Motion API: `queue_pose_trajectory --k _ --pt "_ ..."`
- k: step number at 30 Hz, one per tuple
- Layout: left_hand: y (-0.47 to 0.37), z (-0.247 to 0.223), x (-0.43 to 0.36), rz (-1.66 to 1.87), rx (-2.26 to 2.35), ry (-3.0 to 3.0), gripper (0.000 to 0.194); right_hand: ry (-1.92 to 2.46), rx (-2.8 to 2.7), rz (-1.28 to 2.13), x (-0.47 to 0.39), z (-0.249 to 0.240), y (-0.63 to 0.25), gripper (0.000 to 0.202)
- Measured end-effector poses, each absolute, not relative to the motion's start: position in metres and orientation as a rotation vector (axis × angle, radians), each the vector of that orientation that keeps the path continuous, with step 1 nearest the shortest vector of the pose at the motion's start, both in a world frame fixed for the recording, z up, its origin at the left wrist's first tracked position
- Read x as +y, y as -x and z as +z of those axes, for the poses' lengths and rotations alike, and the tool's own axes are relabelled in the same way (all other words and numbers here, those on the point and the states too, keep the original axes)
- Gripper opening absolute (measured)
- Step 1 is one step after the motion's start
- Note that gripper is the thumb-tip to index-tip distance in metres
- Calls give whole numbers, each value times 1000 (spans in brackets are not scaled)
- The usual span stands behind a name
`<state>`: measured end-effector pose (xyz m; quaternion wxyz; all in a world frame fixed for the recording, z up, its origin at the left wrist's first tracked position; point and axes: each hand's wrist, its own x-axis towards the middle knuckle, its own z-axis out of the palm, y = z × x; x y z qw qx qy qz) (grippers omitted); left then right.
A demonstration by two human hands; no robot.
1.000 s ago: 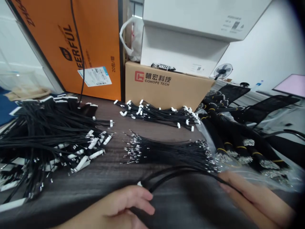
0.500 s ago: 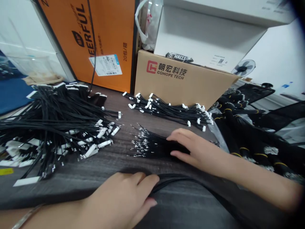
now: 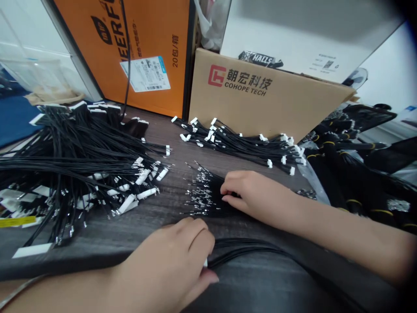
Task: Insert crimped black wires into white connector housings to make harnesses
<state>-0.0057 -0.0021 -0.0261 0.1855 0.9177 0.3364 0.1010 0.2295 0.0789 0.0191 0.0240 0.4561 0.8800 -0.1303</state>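
Observation:
My left hand (image 3: 176, 265) is closed around the end of a group of black wires (image 3: 247, 245), low in the middle of the view. A bit of a white connector (image 3: 205, 262) shows between its thumb and fingers, and the wires trail off to the right. Above it, my right hand (image 3: 247, 191) has its thumb and fingertips drawn together in a loose bundle of black wires (image 3: 216, 189). Silvery crimped terminals (image 3: 200, 191) fan out at the left end of that bundle. Whatever those fingertips pinch is hidden against the dark wires.
A large heap of wire harnesses (image 3: 81, 152) with white connectors covers the left side. More connectored wires (image 3: 241, 145) lie before the cardboard box (image 3: 260, 104). Beside it stands an orange box (image 3: 156, 43). Black bundles with yellow bands (image 3: 355, 174) fill the right.
My right hand's fingers have drawn together over the loose wires. A white connector now shows in my left hand, which stays closed. The whole view has shifted slightly.

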Motion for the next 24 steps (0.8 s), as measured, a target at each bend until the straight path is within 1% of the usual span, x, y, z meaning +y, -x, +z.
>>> queue_pose_trajectory --k 3,7,10,13,15,17,18,20,22,24 --pt "7 -33 -1 378 936 -2255 31 -1517 2718 -473 75 17 -227 16" --pt "6 -25 2 247 987 -1984 34 -1663 2746 -641 72 12 -229 16" --pt "8 -15 2 224 967 -1926 23 -1748 2748 -800 73 10 -234 15" --pt "10 -10 -1 334 975 -1820 15 -1782 2707 -995 74 11 -238 17" --pt "9 -10 -1 385 958 -1671 10 -1799 2668 -1119 74 13 -240 18" --pt "6 -12 2 362 937 -1396 5 -1825 2629 -1224 73 15 -242 19" --pt "4 -13 4 346 924 -1224 8 -1839 2611 -1265 72 16 -242 19" --pt "2 -13 8 352 911 -914 23 -1874 2592 -1306 70 18 -241 18" --pt "3 -9 12 374 926 -754 37 -1908 2612 -1301 69 23 -239 16" --pt "4 -3 15 383 974 -689 43 -1944 2677 -1278 68 35 -237 15"
